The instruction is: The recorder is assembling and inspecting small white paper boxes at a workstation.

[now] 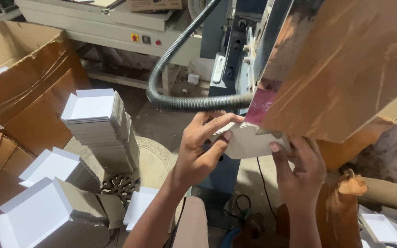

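Fingers [217, 126] of the left hand [198, 151] and right hand [299, 167] are pinching both ends of a white card blank [246, 142], its long axis lying left-right, directly under the shiny copper plate [341, 64], stacked white blanks [99, 124] sitting far left

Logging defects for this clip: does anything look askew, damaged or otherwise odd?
Yes. The white card stacks at left lean and fan sideways instead of standing straight, and the big carton behind them is torn and creased. Both hands hold a white card that looks intact.
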